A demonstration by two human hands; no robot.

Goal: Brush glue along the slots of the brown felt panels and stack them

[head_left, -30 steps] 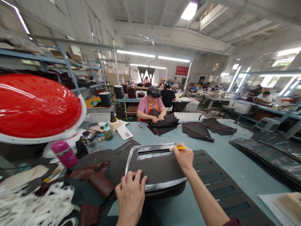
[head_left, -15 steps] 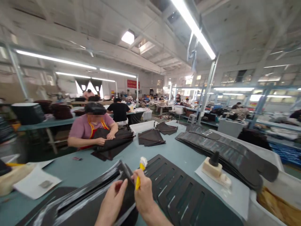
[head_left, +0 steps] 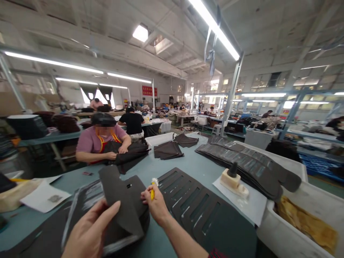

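Two pale things opened the scene at far left, a cream block and a white sheet, and then came the busy spot! There sat the dark panel, low on the blue-green table, white coating streaked over its upper face and along its visible left and lower edges: that much was done, though the rest was covered. The left hand sat over it, thumb and fingers closed on a raised dark flap, whose near face showed no white at all. Whether flap and panel were one piece, nobody could tell from here. Across the table a co-worker had dark material in hand. On to the right hand, just beside the flap, fingers curled snugly round a yellow brush, its bristles loaded white and pointing up, off the panel! Next lay a slotted panel, thin white streaks beside some slots, most of it uncoated. Farther right stood a black-topped container, a stack of dark panels behind it, and finally a white bin with yellow-brown cloth inside.
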